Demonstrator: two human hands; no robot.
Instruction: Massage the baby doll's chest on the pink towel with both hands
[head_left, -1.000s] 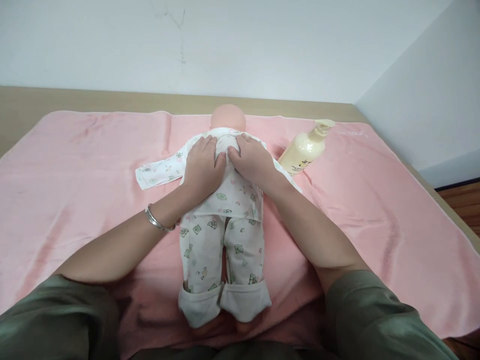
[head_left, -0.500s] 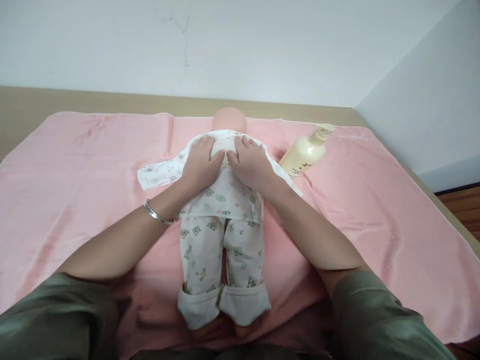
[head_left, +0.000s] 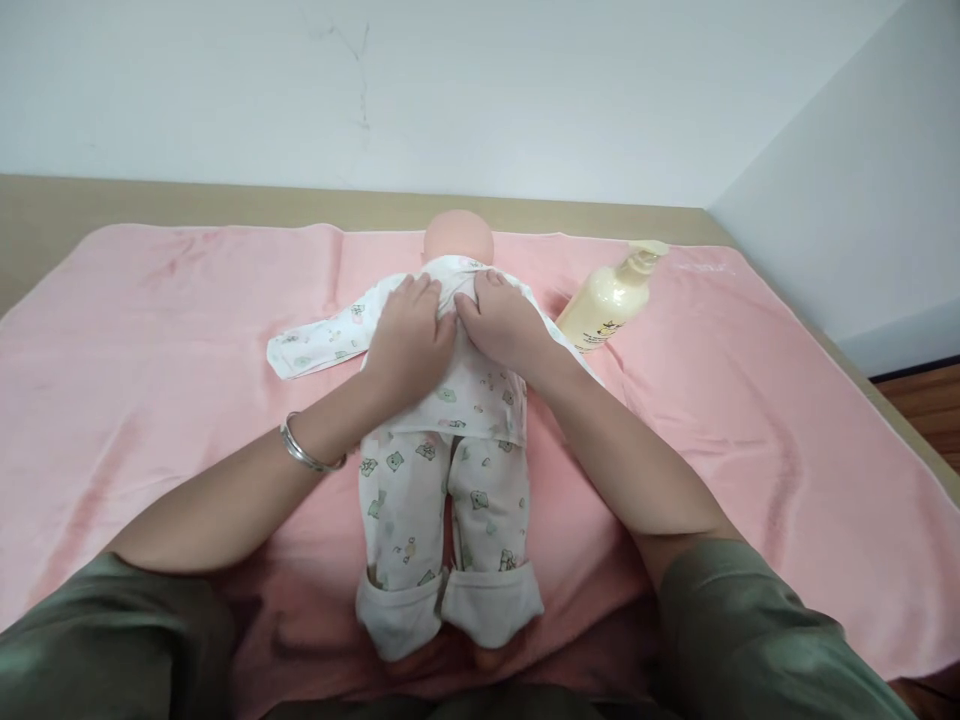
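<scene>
A baby doll lies face down, its bald head [head_left: 459,236] at the far end. It wears a white printed shirt [head_left: 480,385] and matching trousers [head_left: 409,500] with turned-up cuffs. My left hand [head_left: 412,335] is on the left of the doll's upper back, fingers together and bent into the shirt cloth. Opposite it, my right hand [head_left: 499,315] has its thumb and curled fingers closed on the shirt. Between the two hands the cloth is bunched into small folds. Part of the left thumb is hard to see.
A cream pump bottle [head_left: 607,300] leans at an angle right of the doll, close to its right sleeve. A pink blanket [head_left: 750,430] lies under everything on a wooden-edged surface [head_left: 225,200]. White walls [head_left: 480,100] stand behind and to the right.
Both hands lay flatter on the back before; now their fingers are bent and the shirt is wrinkled between them. The left hand has turned slightly inward. Doll and bottle stay in place.
</scene>
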